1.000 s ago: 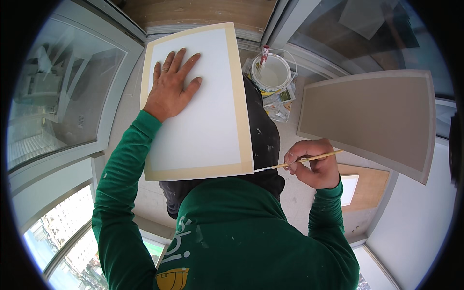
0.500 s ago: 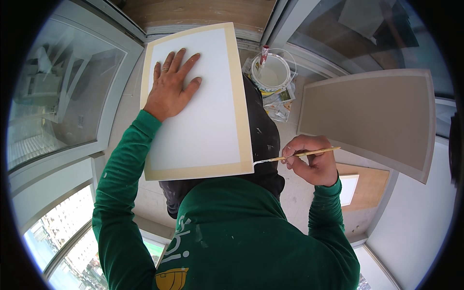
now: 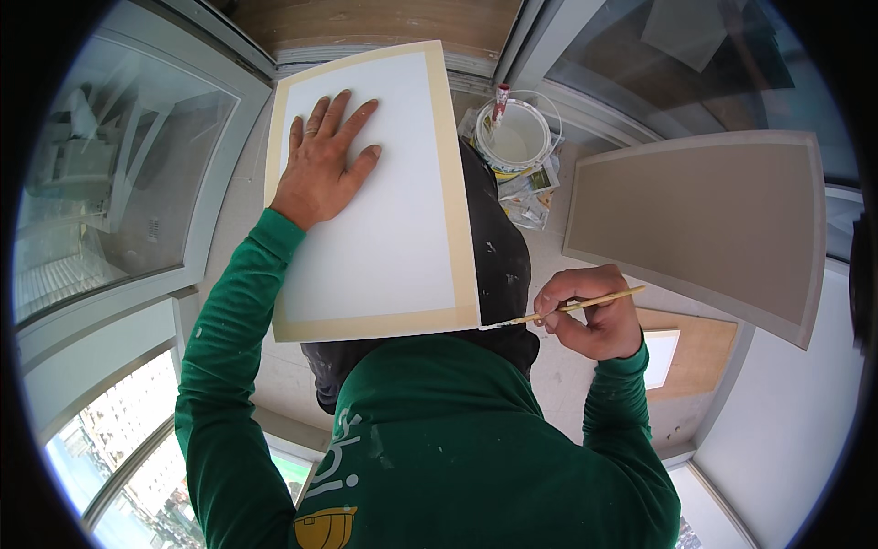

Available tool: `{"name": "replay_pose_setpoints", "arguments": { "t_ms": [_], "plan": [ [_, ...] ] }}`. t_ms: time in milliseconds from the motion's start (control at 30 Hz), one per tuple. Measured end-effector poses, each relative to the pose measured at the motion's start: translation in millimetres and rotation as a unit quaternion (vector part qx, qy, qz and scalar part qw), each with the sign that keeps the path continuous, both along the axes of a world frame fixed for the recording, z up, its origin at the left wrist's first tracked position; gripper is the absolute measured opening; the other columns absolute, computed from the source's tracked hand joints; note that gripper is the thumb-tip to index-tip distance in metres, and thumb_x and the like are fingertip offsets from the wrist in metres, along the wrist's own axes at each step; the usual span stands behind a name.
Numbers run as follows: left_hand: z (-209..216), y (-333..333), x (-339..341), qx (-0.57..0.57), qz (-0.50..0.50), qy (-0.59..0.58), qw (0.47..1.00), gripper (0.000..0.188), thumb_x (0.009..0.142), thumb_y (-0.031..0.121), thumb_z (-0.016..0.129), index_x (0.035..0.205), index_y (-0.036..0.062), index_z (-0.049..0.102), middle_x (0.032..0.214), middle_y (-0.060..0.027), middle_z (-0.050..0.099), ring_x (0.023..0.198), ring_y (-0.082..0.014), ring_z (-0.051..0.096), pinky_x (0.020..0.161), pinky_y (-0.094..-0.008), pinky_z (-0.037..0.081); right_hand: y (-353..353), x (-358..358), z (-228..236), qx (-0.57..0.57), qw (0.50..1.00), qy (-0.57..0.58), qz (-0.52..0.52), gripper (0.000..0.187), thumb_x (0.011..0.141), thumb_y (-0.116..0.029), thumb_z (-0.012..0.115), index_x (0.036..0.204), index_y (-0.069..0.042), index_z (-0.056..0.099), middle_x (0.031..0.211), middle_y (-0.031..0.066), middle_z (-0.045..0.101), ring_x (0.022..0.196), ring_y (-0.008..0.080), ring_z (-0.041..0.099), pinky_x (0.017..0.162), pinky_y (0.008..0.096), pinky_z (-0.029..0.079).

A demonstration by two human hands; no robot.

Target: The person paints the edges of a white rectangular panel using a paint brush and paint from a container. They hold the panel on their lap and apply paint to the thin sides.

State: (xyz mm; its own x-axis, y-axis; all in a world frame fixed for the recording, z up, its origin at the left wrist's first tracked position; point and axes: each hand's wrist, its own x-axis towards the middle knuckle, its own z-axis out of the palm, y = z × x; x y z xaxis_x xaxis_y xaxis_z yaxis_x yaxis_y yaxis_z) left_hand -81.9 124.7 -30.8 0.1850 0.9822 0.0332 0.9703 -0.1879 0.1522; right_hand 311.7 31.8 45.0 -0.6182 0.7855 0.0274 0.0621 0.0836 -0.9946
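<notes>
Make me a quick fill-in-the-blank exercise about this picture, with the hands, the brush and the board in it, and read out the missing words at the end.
Lying flat on the white board is the person's ____.
In this view, the right hand holds a thin brush with its tip by the board's lower ____ corner.
Both sleeves are ____ in colour.

Missing words, in order: left hand; right; green.
</notes>
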Motion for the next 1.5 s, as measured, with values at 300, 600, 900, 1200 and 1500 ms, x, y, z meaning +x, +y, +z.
{"name": "replay_pose_setpoints", "arguments": {
  "t_ms": [300, 600, 900, 1200, 1500],
  "plan": [
    [0.0, 0.3, 0.5, 0.001, -0.002, 0.001, 1.000, 0.063, 0.105, 0.047, 0.052, 0.165, 0.0293, 0.044, 0.176, -0.0143, 0.031, 0.164, -0.0405, 0.023, 0.133, -0.0639, 0.010, 4.9, -2.2, -16.7, -0.003, 0.999, 0.014, -0.046, 0.019, 0.084, 0.013, 0.068, 0.098, 0.001, 0.070, 0.087, 0.0097, 0.076, 0.078, 0.0182, 0.077, 0.072, 0.0292, 0.059],
    [0.5, 0.2, 0.7, -0.001, 0.000, 0.003, 1.000, 0.064, 0.105, 0.046, 0.052, 0.165, 0.0286, 0.044, 0.176, -0.0137, 0.031, 0.164, -0.0401, 0.023, 0.133, -0.0637, 0.011, 7.3, -8.5, -23.2, -0.013, 0.992, 0.026, -0.120, 0.015, 0.089, 0.013, 0.069, 0.101, 0.003, 0.070, 0.092, 0.0108, 0.075, 0.083, 0.0186, 0.076, 0.074, 0.0309, 0.061],
    [1.2, 0.0, 1.3, -0.003, 0.001, 0.003, 1.000, 0.064, 0.104, 0.046, 0.052, 0.165, 0.0286, 0.044, 0.176, -0.0137, 0.032, 0.164, -0.0397, 0.023, 0.133, -0.0633, 0.010, 6.9, -11.1, -18.8, 0.059, 0.994, -0.008, -0.094, 0.017, 0.085, 0.012, 0.069, 0.100, 0.004, 0.069, 0.092, 0.0124, 0.076, 0.082, 0.0190, 0.077, 0.074, 0.0290, 0.062],
    [0.4, 0.1, 1.0, -0.002, 0.000, 0.003, 1.000, 0.064, 0.105, 0.047, 0.051, 0.165, 0.0291, 0.044, 0.176, -0.0137, 0.031, 0.164, -0.0400, 0.022, 0.133, -0.0635, 0.010, 7.4, -8.6, -14.8, 0.032, 0.997, 0.007, -0.067, 0.020, 0.082, 0.012, 0.067, 0.099, 0.002, 0.069, 0.090, 0.0106, 0.076, 0.079, 0.0190, 0.078, 0.073, 0.0298, 0.061],
    [1.0, -0.2, 1.2, -0.005, 0.000, 0.001, 1.000, 0.064, 0.105, 0.048, 0.051, 0.165, 0.0291, 0.044, 0.176, -0.0142, 0.031, 0.164, -0.0401, 0.022, 0.133, -0.0635, 0.009, 11.8, -19.4, -20.2, 0.027, 0.988, 0.013, -0.149, 0.013, 0.089, 0.012, 0.067, 0.099, 0.003, 0.069, 0.091, 0.0113, 0.075, 0.082, 0.0171, 0.076, 0.075, 0.0300, 0.061]
  ]
}}
